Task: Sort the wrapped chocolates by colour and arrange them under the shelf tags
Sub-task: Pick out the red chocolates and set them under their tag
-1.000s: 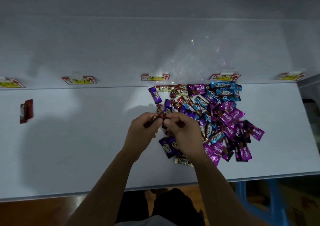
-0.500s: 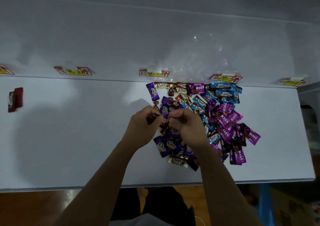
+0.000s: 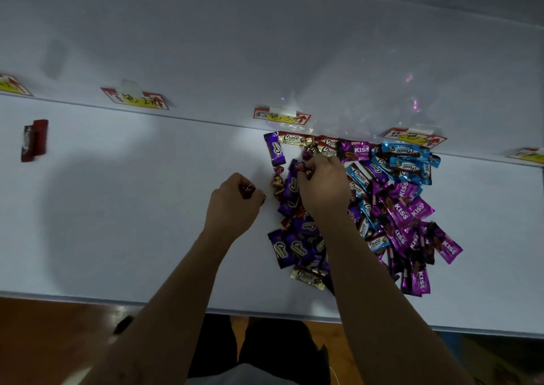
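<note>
Our chocolate pile (image 3: 368,202) sits mostly unsorted below the shelf tags (image 3: 282,115); our left hand (image 3: 232,208) just split off left of the pile, curled round a red twist chocolate (image 3: 247,190); our right hand (image 3: 323,187) has gone deeper in, pinching a small twist sweet (image 3: 303,168); guess we're collecting reds for the red bar (image 3: 34,140) far left.
</note>
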`<action>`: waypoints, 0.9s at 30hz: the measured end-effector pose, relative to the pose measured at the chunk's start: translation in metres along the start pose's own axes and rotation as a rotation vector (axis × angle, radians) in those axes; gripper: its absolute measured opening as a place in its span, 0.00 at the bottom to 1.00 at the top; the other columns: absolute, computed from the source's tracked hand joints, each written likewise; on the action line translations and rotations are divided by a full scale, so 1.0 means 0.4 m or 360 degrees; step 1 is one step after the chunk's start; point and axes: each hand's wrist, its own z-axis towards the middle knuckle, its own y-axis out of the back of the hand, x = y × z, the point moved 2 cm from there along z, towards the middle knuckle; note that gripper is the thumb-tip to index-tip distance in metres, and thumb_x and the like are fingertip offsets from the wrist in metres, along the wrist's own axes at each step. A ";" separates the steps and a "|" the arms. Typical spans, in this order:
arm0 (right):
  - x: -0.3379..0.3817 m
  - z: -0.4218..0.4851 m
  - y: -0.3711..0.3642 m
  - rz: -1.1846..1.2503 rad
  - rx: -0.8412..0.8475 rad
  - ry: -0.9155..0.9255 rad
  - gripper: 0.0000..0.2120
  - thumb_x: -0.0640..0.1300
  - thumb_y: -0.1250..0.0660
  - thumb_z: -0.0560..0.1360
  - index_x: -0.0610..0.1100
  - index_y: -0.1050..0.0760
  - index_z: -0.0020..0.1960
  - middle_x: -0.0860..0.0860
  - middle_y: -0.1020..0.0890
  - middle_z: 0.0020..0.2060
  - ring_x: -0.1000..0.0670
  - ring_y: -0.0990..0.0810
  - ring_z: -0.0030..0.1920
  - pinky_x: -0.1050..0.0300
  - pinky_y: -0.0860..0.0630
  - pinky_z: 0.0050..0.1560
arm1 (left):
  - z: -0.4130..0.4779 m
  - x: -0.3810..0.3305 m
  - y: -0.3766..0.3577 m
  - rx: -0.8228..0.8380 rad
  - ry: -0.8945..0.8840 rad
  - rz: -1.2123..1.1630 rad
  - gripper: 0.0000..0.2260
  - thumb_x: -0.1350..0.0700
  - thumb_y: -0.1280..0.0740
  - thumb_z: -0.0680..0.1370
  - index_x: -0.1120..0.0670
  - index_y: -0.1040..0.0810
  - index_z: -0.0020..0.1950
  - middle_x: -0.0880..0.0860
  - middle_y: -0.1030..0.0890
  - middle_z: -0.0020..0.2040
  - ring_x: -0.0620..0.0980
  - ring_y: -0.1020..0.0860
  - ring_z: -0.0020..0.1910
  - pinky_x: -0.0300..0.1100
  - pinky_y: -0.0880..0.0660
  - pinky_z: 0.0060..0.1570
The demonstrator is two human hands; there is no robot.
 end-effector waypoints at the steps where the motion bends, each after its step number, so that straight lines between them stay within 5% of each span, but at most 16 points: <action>1: 0.010 -0.006 0.000 0.0091 -0.0052 0.0050 0.13 0.49 0.33 0.76 0.45 0.23 0.57 0.48 0.24 0.54 0.49 0.25 0.52 0.52 0.25 0.47 | 0.000 0.007 0.002 -0.0022 0.0009 0.0014 0.06 0.53 0.31 0.76 0.54 0.25 0.48 0.48 0.21 0.41 0.47 0.23 0.39 0.36 0.28 0.35; 4: 0.050 -0.037 -0.009 0.0207 -0.0085 0.0197 0.09 0.48 0.32 0.75 0.46 0.22 0.53 0.51 0.23 0.48 0.51 0.27 0.47 0.58 0.31 0.41 | -0.006 0.033 0.008 -0.0083 0.0023 -0.0012 0.06 0.54 0.31 0.77 0.53 0.25 0.51 0.49 0.20 0.43 0.46 0.22 0.39 0.33 0.30 0.33; 12: 0.089 -0.047 -0.109 -0.0070 -0.0182 0.0375 0.07 0.37 0.26 0.64 0.42 0.20 0.41 0.43 0.20 0.37 0.39 0.22 0.41 0.48 0.24 0.40 | -0.024 0.078 0.009 -0.0184 -0.0083 0.0001 0.14 0.53 0.32 0.78 0.51 0.26 0.63 0.47 0.19 0.45 0.44 0.22 0.42 0.26 0.32 0.36; 18: 0.070 -0.059 -0.104 0.0161 -0.0095 0.0310 0.05 0.42 0.31 0.74 0.43 0.21 0.49 0.46 0.21 0.41 0.44 0.24 0.45 0.57 0.31 0.39 | 0.005 0.091 0.014 -0.0183 -0.0134 0.0140 0.11 0.53 0.32 0.77 0.53 0.24 0.59 0.51 0.19 0.52 0.45 0.23 0.46 0.37 0.30 0.45; 23: 0.028 -0.007 -0.022 0.0643 -0.0451 -0.0014 0.08 0.47 0.33 0.76 0.46 0.24 0.54 0.51 0.19 0.44 0.51 0.20 0.43 0.57 0.25 0.41 | 0.038 0.076 0.021 -0.0055 -0.0192 0.0283 0.08 0.56 0.36 0.79 0.54 0.27 0.57 0.53 0.22 0.51 0.49 0.24 0.45 0.40 0.29 0.42; 27: 0.026 0.058 -0.012 0.0443 -0.0254 -0.0012 0.18 0.46 0.34 0.77 0.48 0.30 0.66 0.48 0.21 0.53 0.52 0.24 0.48 0.61 0.31 0.45 | 0.054 0.034 0.032 0.0031 -0.0264 0.0176 0.06 0.56 0.39 0.81 0.54 0.24 0.56 0.51 0.21 0.48 0.36 0.25 0.37 0.24 0.32 0.35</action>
